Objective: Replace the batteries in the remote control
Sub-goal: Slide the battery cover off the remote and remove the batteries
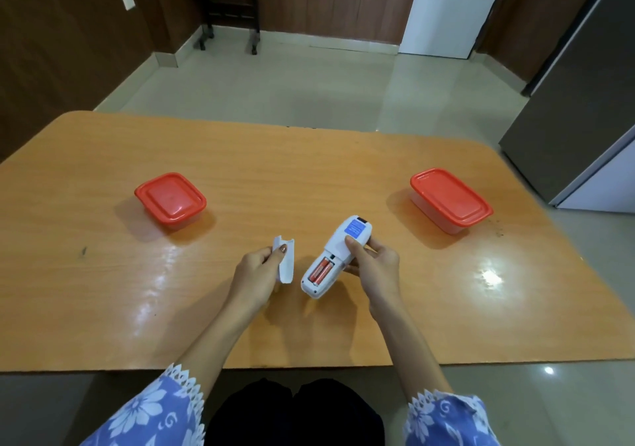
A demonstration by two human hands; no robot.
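Opening Done, Old Cells Still Seated

Holding the white plastic remote control [338,256] back-up above the glossy wooden surface [240,163], the right hand [372,267] is closed round its middle. The left hand [256,273] pinches the curved battery cover [287,260], now off, between thumb and fingers. Two orange batteries [321,271] lie side by side in the open bay. Next, I judge, the cover needs setting down so a free fingertip can lever the smooth cylinders out. Two red-lidded containers [170,199] stand well apart, contents unseen.

Bright overhead light glares on the glossy table [446,308]; sharp focus, with wide-angle bending at the edges.
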